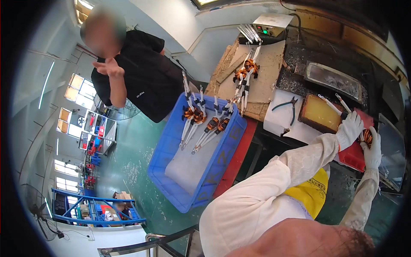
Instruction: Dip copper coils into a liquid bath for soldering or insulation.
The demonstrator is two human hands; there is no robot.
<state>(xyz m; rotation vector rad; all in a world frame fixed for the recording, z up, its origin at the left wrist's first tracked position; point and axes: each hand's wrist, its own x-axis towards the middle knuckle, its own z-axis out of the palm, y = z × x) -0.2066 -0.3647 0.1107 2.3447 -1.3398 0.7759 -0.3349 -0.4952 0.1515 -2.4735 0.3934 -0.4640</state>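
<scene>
Holding, both hands gloved in white: wound coil [367, 137], orange and black, at the right hand [372, 150], above the red tray [353, 159] at the right end of the bench. Right-hand fingers bent round the coil, nearly closed; far side of the grip hidden. Left hand [349, 129] just beside it, fingers curled in on a dark section of the white leads [327, 103], the fingertips partly out of sight. Two leads project past the left glove, silver tips outward; their join to the coil is covered by the gloves.

Next to the left hand: brown-edged yellow block [321, 112], the leads reaching over its far right corner. Beyond it, metal-framed trough [333, 80], grey surface within.

Left of the block: cutters [293, 112] with teal handles, jaws apart, lying on a white sheet [272, 119]. Farther left, cardboard [269, 77] bearing more coil pieces [249, 67] with white legs. At the bench's far end, control box [274, 22], green light lit.

Off the bench's left side: blue crate [214, 171], several similar coil assemblies [212, 125] lying toward its far end. Behind it, co-worker in black [143, 81], one bare hand raised. Green floor [128, 150] beyond.
</scene>
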